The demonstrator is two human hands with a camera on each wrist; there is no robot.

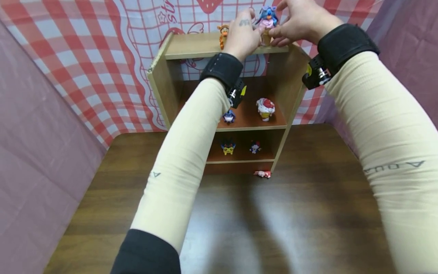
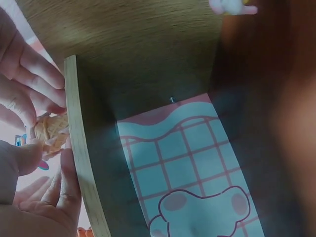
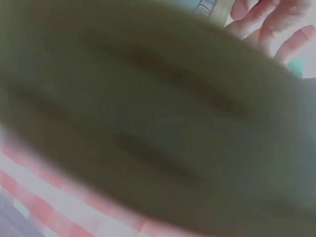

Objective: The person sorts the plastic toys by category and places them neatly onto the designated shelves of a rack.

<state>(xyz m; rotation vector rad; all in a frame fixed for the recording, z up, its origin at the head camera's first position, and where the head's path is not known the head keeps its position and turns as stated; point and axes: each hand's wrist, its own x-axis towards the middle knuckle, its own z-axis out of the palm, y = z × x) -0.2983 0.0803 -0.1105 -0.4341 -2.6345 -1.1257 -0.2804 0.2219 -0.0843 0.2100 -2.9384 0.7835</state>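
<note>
A blue figurine [image 1: 268,17] with a pink middle, set on a waffle cone, stands upright at the top board of the small wooden shelf [image 1: 195,43]. My left hand [image 1: 242,35] pinches the cone from the left, its thumb against the waffle side. From the right, my right hand [image 1: 302,22] holds the same cone between thumb and fingers. The left wrist view shows the cone [image 2: 51,131] between both hands, close by the board's edge. Just left of my left hand is an orange tiger figurine [image 1: 224,35], partly covered by it. A blurred sleeve fills most of the right wrist view.
Lower boards hold a red-and-white cupcake-like figurine [image 1: 265,109], a blue one [image 1: 229,116], a yellow one [image 1: 227,147] and a small dark one [image 1: 254,147]. A pink-and-white figurine [image 1: 262,174] lies on the wooden table [image 1: 308,213] at the shelf's foot. Checked cloth [image 1: 85,64] hangs behind.
</note>
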